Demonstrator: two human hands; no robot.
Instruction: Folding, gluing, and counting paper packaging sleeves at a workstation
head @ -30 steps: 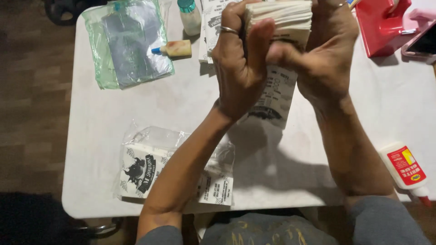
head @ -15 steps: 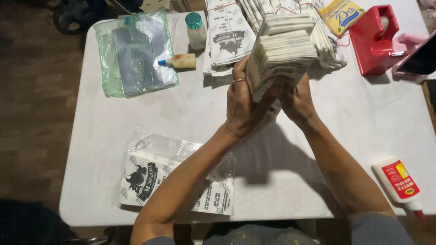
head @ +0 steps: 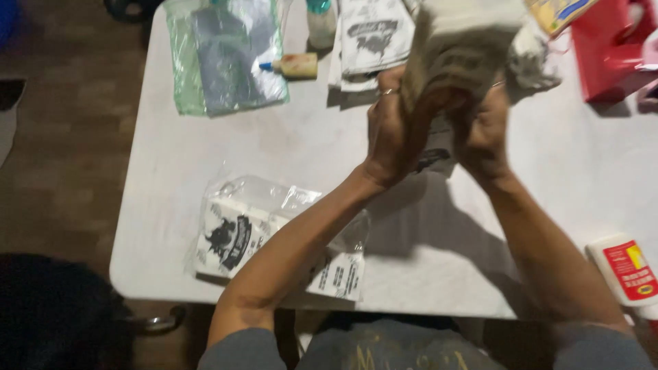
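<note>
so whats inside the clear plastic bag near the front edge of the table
The clear plastic bag holds flat white packets with black printing. The person's left forearm crosses over its middle, so how many packets it holds cannot be seen.

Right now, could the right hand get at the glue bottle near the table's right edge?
Probably not at once. The right hand is clasped with the left hand around a thick stack of paper packets. The glue bottle lies unobstructed beside the right forearm, so the path is free once the stack is released.
</note>
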